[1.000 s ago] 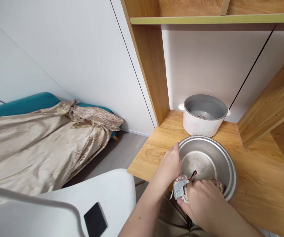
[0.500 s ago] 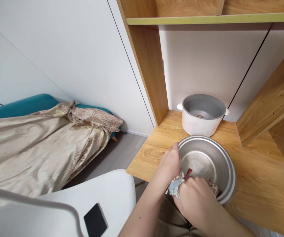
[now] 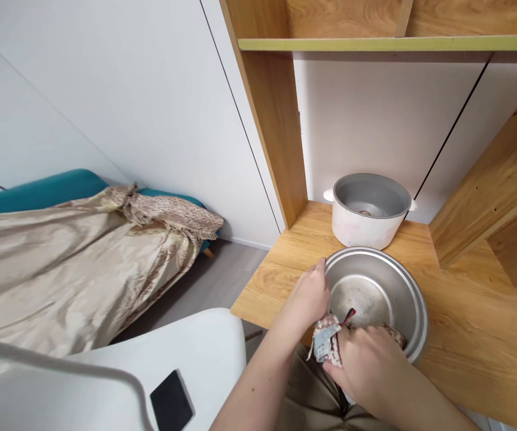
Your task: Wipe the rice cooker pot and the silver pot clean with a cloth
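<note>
A round metal pot (image 3: 386, 281) with a wide rim rests at the front of the wooden table, its inside turned up towards me. My left hand (image 3: 314, 293) is closed on the pot's left rim. In my right hand (image 3: 370, 362) is a bunched patterned cloth (image 3: 328, 341), with a pale patch and a red-and-black loop showing. The right hand lies over the near rim, and part of the cloth shows inside the pot beyond the knuckles. The fingertips of both hands are partly hidden.
Behind the metal pot stands a white rice cooker body (image 3: 366, 230), lidless, against the wall. Wooden shelving (image 3: 393, 45) rises above the table (image 3: 483, 335). To the left are a white chair (image 3: 213, 347) with a dark flat object (image 3: 172, 400) on it, and a cloth-covered sofa (image 3: 83, 263).
My right hand and the cloth have shifted slightly right and downward along the near rim. My left hand keeps its hold, and the pot stays about where it was.
</note>
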A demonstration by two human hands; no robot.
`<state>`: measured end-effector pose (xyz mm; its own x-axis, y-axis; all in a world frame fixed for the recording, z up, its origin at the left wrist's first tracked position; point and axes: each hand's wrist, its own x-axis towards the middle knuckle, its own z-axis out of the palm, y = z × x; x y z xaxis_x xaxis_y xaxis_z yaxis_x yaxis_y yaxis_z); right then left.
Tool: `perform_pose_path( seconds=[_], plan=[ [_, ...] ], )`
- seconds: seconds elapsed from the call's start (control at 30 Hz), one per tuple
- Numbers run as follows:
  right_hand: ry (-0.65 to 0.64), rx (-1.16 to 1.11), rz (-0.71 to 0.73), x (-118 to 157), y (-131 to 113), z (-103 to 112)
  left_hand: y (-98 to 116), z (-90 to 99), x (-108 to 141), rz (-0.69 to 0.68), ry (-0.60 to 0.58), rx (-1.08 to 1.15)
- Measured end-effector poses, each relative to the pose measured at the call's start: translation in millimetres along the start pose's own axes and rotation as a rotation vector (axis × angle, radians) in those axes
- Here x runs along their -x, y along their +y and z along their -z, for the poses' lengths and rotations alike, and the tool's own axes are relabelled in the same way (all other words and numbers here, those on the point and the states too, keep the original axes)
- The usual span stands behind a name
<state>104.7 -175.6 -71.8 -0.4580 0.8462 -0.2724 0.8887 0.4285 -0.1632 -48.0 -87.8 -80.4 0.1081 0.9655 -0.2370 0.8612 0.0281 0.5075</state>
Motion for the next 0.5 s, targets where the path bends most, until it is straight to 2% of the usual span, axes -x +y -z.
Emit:
perform_pose_path(
  seconds=[0.27, 0.4, 0.5],
  plan=[
    [-0.083, 0.014, 0.039, 9.5, 6.2, 9.9, -1.9, -0.3, 0.1, -0.007, -0.003, 0.017],
    [-0.058, 0.011, 0.027, 8.2, 4.1, 7.8, -5.1, -4.1, -0.5, -0.013, 0.006, 0.045],
    [0.011, -0.004, 0.037, 4.0, -1.4, 1.1, -3.7, -5.9, -1.7, -0.033, -0.005, 0.018]
  ],
)
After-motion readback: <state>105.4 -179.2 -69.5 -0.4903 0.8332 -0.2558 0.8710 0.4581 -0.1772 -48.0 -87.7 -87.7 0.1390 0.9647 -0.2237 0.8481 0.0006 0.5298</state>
